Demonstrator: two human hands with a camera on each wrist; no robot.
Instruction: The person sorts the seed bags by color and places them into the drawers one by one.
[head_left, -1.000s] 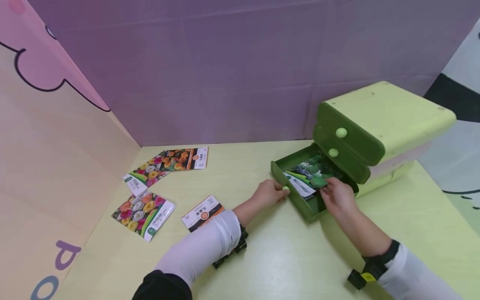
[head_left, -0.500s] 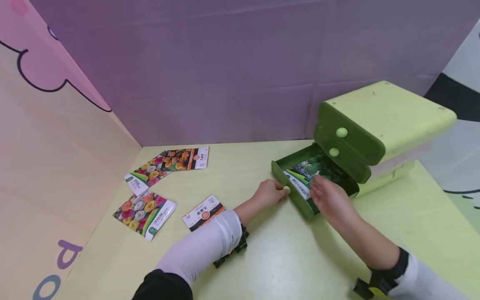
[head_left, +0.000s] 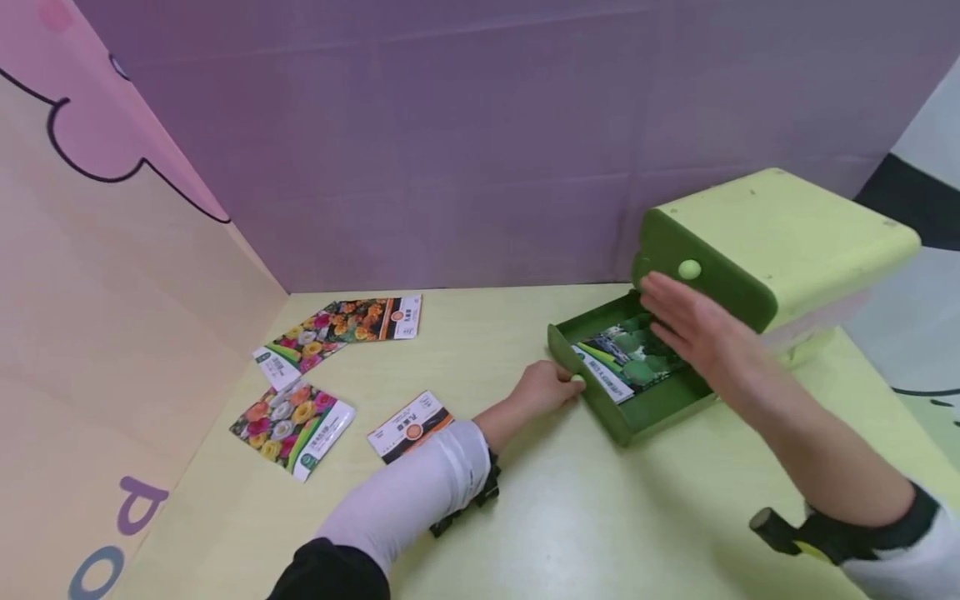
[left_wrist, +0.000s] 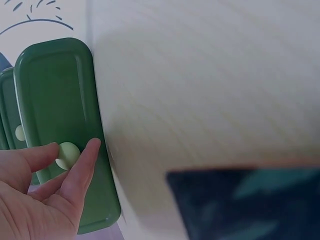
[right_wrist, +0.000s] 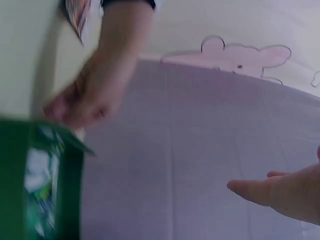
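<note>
My left hand (head_left: pixel 543 389) pinches the round pale-green knob (left_wrist: pixel 68 155) on the front of the pulled-out bottom drawer (head_left: pixel 628 432). Thumb and fingers sit on either side of this knob in the left wrist view. A seed packet (head_left: pixel 632 358) with a green-plant picture lies inside the dark-green drawer, its white label toward the drawer front. Raised over the drawer's right part, my right hand (head_left: pixel 708 329) has straight fingers and holds nothing. It overlaps the front of the pale-green drawer cabinet (head_left: pixel 787 237) in the head view and hides the middle drawer's knob.
Flower seed packets (head_left: pixel 294 427) lie at the table's left, with an orange-flower packet (head_left: pixel 375 318) behind them. Another packet (head_left: pixel 411 425) is partly covered by my left sleeve. A purple backdrop (head_left: pixel 450 167) stands along the table's back edge.
My right hand has drawn up out of the drawer, away from the seed packet, and its fingers have straightened. The left hand stays on the knob, and the drawer has hardly moved.
</note>
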